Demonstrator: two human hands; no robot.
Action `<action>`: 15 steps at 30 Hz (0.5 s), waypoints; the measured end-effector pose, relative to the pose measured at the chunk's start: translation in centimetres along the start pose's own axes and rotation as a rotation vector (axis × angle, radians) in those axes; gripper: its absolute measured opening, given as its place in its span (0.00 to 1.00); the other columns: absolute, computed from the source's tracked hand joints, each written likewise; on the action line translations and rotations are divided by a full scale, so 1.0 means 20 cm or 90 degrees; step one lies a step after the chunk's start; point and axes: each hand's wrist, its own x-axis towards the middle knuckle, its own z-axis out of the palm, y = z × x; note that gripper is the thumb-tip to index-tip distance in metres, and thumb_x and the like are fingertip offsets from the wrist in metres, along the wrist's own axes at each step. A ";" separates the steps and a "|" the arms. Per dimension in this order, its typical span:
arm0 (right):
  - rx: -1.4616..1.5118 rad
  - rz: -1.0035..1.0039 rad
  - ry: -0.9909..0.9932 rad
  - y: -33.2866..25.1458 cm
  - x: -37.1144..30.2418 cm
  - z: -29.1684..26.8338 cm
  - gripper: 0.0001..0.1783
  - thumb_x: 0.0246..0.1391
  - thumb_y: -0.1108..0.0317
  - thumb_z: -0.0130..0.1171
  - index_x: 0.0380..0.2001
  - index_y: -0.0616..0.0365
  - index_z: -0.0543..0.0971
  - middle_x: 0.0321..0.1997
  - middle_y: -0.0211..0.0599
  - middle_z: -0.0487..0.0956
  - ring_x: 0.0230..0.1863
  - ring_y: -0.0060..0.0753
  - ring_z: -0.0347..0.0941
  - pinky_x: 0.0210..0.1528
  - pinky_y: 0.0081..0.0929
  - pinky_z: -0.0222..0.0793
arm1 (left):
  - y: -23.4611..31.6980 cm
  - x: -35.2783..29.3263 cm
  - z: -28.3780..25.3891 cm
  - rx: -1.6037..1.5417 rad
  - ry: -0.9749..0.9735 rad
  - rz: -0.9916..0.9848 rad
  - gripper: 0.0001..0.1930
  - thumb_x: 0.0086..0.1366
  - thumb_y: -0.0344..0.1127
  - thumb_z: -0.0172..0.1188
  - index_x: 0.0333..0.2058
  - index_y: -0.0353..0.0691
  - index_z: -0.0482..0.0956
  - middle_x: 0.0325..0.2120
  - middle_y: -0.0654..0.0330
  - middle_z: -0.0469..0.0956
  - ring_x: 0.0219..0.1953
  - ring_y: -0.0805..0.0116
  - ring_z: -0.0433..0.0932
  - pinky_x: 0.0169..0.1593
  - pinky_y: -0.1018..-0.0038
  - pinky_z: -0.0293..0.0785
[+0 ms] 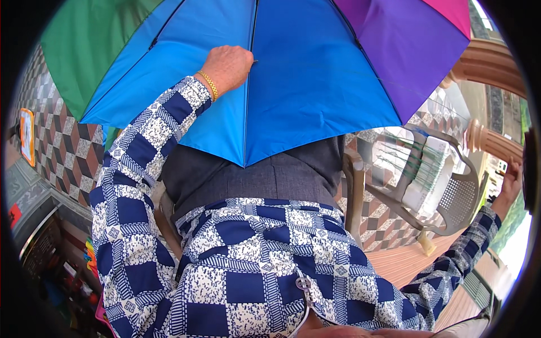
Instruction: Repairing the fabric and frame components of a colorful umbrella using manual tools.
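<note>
An open multicoloured umbrella lies over my lap, its inner side with dark ribs facing me. The panels are green, blue, purple and pink. My left hand is closed at the middle rib, pinching the rib and blue cloth. A tiny dark tip pokes out beside its fingers. At the far right, my right hand is raised well away from the umbrella, its fingers drawn together near the picture's rim. Whatever they hold is too small to make out. A faint thin line runs from the purple panel toward that side.
A plastic chair stands on the right with a white packet and green strands on it. Behind it is a brown railing. Patterned tiles cover the floor. At the lower left are dark shelves with assorted goods.
</note>
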 end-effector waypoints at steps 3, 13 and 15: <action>-0.054 -0.066 0.053 -0.01 -0.07 0.00 0.12 0.57 0.79 0.47 0.44 0.74 0.69 0.28 0.40 0.72 0.31 0.34 0.71 0.63 0.46 0.60 | 0.00 0.02 0.01 -0.014 0.000 0.001 0.09 0.58 0.35 0.56 0.25 0.37 0.79 0.24 0.50 0.78 0.29 0.50 0.79 0.33 0.60 0.74; -0.683 -0.049 -0.390 1.39 -1.05 2.00 0.17 0.47 0.75 0.58 0.44 0.60 0.72 0.25 0.29 0.72 0.25 0.21 0.70 0.31 0.21 0.65 | -0.04 -0.05 0.02 -0.103 -0.012 -0.097 0.11 0.56 0.39 0.59 0.32 0.37 0.76 0.25 0.50 0.78 0.32 0.48 0.78 0.35 0.58 0.73; -0.770 -0.400 -0.684 1.65 -1.22 2.24 0.20 0.37 0.75 0.61 0.39 0.57 0.72 0.25 0.37 0.67 0.28 0.38 0.68 0.31 0.33 0.65 | -0.04 -0.04 0.00 -0.144 0.022 -0.134 0.12 0.55 0.40 0.60 0.31 0.37 0.75 0.26 0.50 0.78 0.32 0.49 0.77 0.36 0.58 0.73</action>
